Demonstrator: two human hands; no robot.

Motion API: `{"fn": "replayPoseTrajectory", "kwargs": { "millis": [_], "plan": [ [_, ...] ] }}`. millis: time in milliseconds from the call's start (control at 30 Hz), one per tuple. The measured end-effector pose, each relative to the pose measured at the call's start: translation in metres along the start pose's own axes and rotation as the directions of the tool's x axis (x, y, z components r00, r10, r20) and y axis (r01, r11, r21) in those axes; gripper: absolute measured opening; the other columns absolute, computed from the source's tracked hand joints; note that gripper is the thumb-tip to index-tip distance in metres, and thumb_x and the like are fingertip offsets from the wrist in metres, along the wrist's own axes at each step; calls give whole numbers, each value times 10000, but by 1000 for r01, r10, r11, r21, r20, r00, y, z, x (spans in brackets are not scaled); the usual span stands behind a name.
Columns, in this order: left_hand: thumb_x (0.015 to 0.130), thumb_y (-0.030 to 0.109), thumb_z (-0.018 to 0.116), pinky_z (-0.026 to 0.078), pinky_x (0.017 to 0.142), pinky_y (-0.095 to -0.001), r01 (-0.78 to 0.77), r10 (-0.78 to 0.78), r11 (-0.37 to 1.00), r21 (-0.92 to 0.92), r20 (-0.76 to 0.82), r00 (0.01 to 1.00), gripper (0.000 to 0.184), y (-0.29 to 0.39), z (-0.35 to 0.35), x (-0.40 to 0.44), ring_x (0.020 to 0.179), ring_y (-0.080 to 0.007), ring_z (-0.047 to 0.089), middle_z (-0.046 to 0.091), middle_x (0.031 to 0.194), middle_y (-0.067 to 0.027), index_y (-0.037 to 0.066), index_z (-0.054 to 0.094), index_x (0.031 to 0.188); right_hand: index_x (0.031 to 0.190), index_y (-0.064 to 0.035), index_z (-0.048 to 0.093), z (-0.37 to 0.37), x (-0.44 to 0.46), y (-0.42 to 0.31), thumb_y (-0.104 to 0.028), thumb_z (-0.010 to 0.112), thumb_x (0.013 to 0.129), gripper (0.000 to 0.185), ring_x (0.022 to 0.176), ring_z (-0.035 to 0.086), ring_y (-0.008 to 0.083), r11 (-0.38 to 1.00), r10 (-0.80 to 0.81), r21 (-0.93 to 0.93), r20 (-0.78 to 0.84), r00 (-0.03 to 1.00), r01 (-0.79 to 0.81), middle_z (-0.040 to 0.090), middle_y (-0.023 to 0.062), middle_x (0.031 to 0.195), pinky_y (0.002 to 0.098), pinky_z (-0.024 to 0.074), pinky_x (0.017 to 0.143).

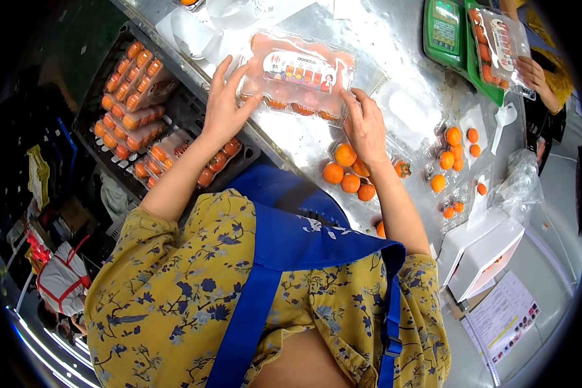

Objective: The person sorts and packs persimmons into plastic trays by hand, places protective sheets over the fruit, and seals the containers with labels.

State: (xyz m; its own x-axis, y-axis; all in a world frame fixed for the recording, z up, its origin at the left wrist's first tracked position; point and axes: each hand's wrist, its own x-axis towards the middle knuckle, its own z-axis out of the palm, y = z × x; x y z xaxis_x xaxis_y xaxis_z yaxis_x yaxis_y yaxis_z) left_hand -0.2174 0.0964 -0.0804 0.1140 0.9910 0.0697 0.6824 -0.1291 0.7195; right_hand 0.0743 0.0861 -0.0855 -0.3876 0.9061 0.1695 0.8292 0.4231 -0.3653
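A clear plastic box of orange fruit (297,72), closed and with a printed label on its lid, lies on the metal table (291,139). At the box's left end is my left hand (229,100), its fingers spread and touching the edge. My right hand (365,123) rests against the box's right end, fingers apart, with the fingertips at the lower right corner. Just below my right hand, several loose orange fruits (350,183) sit in clear plastic. I see no object gripped in either palm.
To the left, a black crate (87,126) holds packed fruit boxes (134,132). A green scale (445,29) stands at the upper right, where a co-worker's hand (532,72) touches another fruit box (495,48). More fruit (453,136) and a white box (482,249) are at the right.
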Motion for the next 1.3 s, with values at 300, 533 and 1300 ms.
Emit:
{"fn": "replayPoseTrajectory", "kwargs": {
  "millis": [300,533,1300],
  "plan": [
    [636,361,759,142,1022,-652,-355,215,850,390,359,908,797,20,-1,7,1359,-296,198,266,1451,-64,294,399,1344,1126,-58,531,-15,8,0,53,556,674,466,926,536,307,998,47,46,-67,997,-44,531,140,1091,376,458,784],
    [677,289,740,186,1031,-612,-342,226,889,305,359,906,731,2,8,2,1358,-302,202,258,1455,-65,259,411,1330,1005,-17,553,-20,-20,-47,-68,529,862,154,838,597,200,348,364,443,748,554,-826,578,137,954,288,491,686],
    [792,109,589,426,895,-387,122,-122,992,-40,-13,992,475,-21,12,5,1070,-352,511,478,1221,-207,5,459,1236,869,-83,510,77,-5,-52,-182,556,864,109,582,531,161,-845,303,418,888,347,-333,592,63,698,305,436,545]
  ]
}}
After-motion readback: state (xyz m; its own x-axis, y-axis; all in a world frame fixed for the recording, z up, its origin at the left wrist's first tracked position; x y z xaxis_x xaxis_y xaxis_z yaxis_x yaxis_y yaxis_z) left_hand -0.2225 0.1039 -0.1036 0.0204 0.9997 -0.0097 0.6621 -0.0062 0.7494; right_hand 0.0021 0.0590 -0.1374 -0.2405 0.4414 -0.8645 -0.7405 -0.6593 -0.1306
